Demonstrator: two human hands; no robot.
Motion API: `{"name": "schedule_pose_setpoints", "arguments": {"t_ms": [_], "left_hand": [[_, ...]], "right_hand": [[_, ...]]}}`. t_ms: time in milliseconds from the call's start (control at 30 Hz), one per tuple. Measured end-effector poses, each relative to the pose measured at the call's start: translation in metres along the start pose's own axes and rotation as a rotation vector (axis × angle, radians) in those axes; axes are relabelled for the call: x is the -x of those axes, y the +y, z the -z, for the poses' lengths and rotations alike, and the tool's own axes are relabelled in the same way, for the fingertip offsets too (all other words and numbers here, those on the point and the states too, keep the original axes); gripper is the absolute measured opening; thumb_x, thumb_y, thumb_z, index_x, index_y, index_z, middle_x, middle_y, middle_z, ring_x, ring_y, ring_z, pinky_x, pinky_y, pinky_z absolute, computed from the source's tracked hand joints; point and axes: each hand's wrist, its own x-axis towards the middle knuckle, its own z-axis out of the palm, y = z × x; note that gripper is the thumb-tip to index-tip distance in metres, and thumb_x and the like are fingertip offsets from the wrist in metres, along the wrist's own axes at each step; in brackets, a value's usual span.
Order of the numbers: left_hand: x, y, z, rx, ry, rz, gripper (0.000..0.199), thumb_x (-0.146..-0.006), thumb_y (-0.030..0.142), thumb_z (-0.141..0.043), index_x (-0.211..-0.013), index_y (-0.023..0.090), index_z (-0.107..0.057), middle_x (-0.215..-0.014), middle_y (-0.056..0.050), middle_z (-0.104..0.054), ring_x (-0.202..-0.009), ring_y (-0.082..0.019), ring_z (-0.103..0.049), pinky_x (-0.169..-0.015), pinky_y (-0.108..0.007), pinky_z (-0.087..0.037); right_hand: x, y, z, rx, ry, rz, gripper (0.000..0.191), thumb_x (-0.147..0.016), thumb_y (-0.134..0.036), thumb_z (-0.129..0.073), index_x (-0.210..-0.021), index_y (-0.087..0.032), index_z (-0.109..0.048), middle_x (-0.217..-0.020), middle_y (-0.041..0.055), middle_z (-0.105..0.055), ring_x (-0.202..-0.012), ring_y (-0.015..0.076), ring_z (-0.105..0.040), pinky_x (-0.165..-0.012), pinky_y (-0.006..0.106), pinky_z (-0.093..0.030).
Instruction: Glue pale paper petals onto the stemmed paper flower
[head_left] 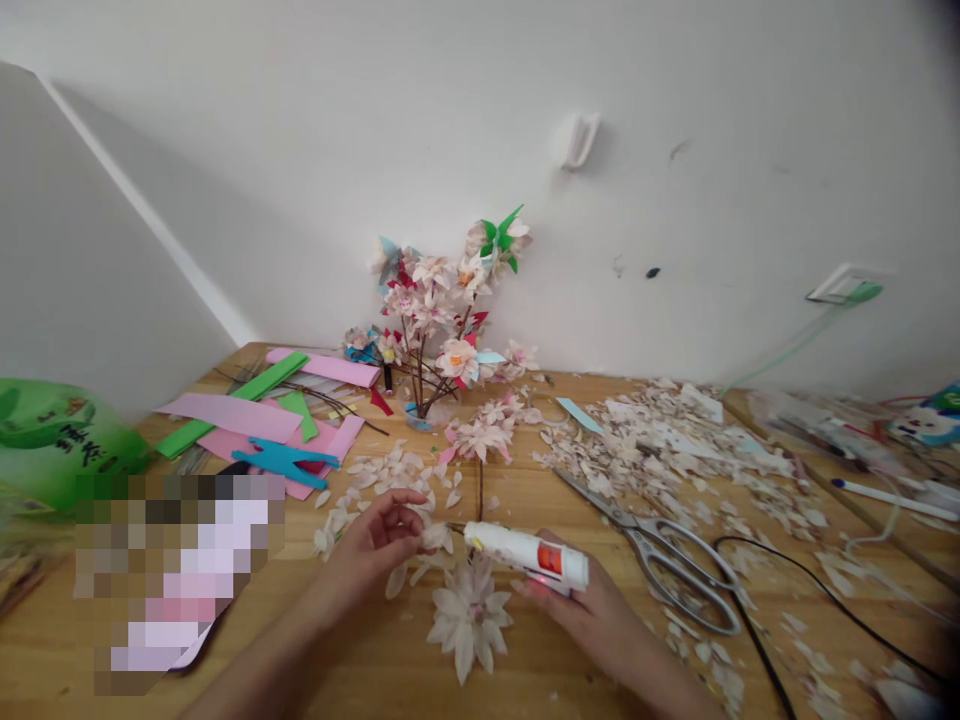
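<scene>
Largest first: the light-brown wooden tabletop (390,665) lies under both my hands. Well left of my grip sits a shiny green plastic bag (56,440). Beyond my hands, near the wall, stands an arrangement of pale petal flowers (433,308) on brown stems, with red, blue and green accents. Pink, green and blue paper strips (232,415) overlap beyond my left hand, to its left.

Obstructions: silver metal scissors (686,580) lie just right of my right hand, blades slightly parted, with a black cable (814,585) beyond them. A pink-and-white flower (484,438) on a brown stem stands directly behind the gun.

Right hand (589,615): closed around a white glue gun (517,552) with an orange-red label, nozzle aimed left. Left hand (382,535): fingers curled, tips pinching a small pale petal piece (436,538) near the nozzle; contact between them unresolved. A whitish many-petalled flower (471,618) lies below the gun, between my forearms.

Smallest: loose dried petals (660,450), scattered beyond both hands and right of the scissors.
</scene>
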Motion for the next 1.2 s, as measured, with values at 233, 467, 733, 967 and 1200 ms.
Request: {"name": "schedule_pose_setpoints", "arguments": {"t_ms": [233, 467, 733, 967, 1200], "left_hand": [[0.0028, 0.004, -0.0019, 0.001, 0.01, 0.01, 0.033, -0.062, 0.02, -0.071, -0.093, 0.02, -0.059, -0.07, 0.003, -0.059, -0.069, -0.012, -0.056, -0.071, -0.03, -0.049], [0.0015, 0.0075, -0.0045, 0.008, 0.038, 0.028, 0.033, -0.06, 0.019, -0.073, -0.091, 0.02, -0.06, -0.069, 0.003, -0.059, -0.068, -0.012, -0.057, -0.07, -0.029, -0.049], [0.0019, 0.0045, -0.0031, 0.009, 0.023, 0.008, 0.033, -0.06, 0.019, -0.073, -0.09, 0.02, -0.061, -0.068, 0.003, -0.059, -0.067, -0.012, -0.058, -0.068, -0.028, -0.05], [0.0012, 0.0031, -0.0026, 0.013, 0.025, -0.006, 0.033, -0.06, 0.022, -0.074, -0.09, 0.02, -0.06, -0.068, 0.003, -0.059, -0.067, -0.013, -0.058, -0.068, -0.03, -0.051], [0.002, 0.0069, -0.0045, -0.001, 0.015, 0.004, 0.033, -0.061, 0.023, -0.074, -0.09, 0.02, -0.06, -0.068, 0.004, -0.059, -0.067, -0.012, -0.057, -0.069, -0.029, -0.05]], "right_hand": [[-0.0025, -0.0027, 0.0012, -0.014, -0.023, -0.007, 0.023, -0.083, -0.04, -0.054, -0.085, -0.018, -0.059, -0.077, 0.0014, -0.064, -0.071, 0.0191, -0.058, -0.065, 0.025, -0.046], [-0.0003, -0.0022, 0.0016, -0.023, -0.003, -0.016, 0.025, -0.082, -0.043, -0.054, -0.085, -0.018, -0.06, -0.079, 0.0021, -0.065, -0.073, 0.0204, -0.059, -0.066, 0.025, -0.047], [-0.0006, -0.0021, 0.0022, -0.04, 0.0, -0.017, 0.026, -0.081, -0.043, -0.055, -0.087, -0.018, -0.061, -0.078, 0.0024, -0.066, -0.071, 0.0201, -0.06, -0.066, 0.026, -0.048], [-0.0008, -0.0071, 0.0041, -0.053, -0.013, -0.012, 0.029, -0.078, -0.045, -0.059, -0.086, -0.018, -0.064, -0.075, 0.0008, -0.066, -0.067, 0.019, -0.059, -0.063, 0.026, -0.049], [-0.0018, -0.0069, 0.0042, -0.023, -0.024, -0.026, 0.03, -0.08, -0.047, -0.056, -0.084, -0.018, -0.063, -0.074, 0.001, -0.065, -0.069, 0.0192, -0.059, -0.065, 0.026, -0.048]]}}
